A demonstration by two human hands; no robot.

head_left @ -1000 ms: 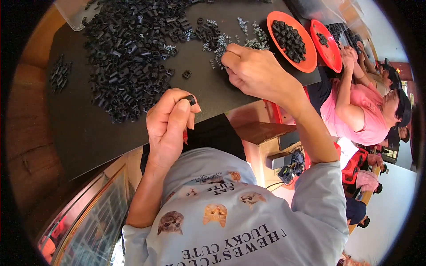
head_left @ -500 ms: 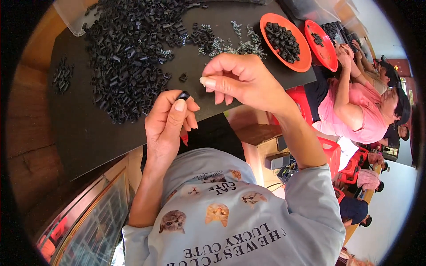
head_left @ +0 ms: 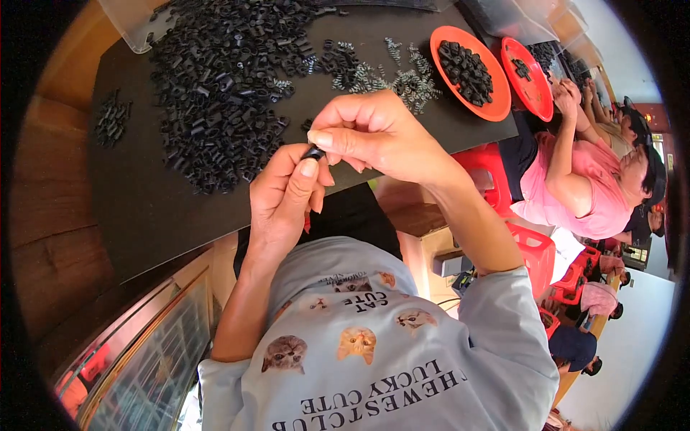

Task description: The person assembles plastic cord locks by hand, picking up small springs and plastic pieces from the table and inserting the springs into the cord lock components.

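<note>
Between thumb and forefinger, my left hand [head_left: 282, 192] grips a small black plastic part [head_left: 313, 153] near the table's front edge. My right hand [head_left: 377, 136] is closed in a pinch, its thumb and fingertip meeting that part from the right. Whatever the right fingertips hold is too small and hidden to make out. Beyond my hands lies a big heap of short black plastic pieces [head_left: 215, 93]. Small silvery springs [head_left: 420, 82] are scattered just past my right hand.
An orange plate [head_left: 496, 100] of black pieces stands at the right, beside a red plate [head_left: 535, 97] with a few pieces. At the left lies a small pile of dark, thin parts [head_left: 113, 118]. A co-worker in pink [head_left: 575, 187] sits to the right.
My right hand has come left and slightly down, closing the gap to my left hand. Its fingertips now meet the black part. The view has shifted slightly.
</note>
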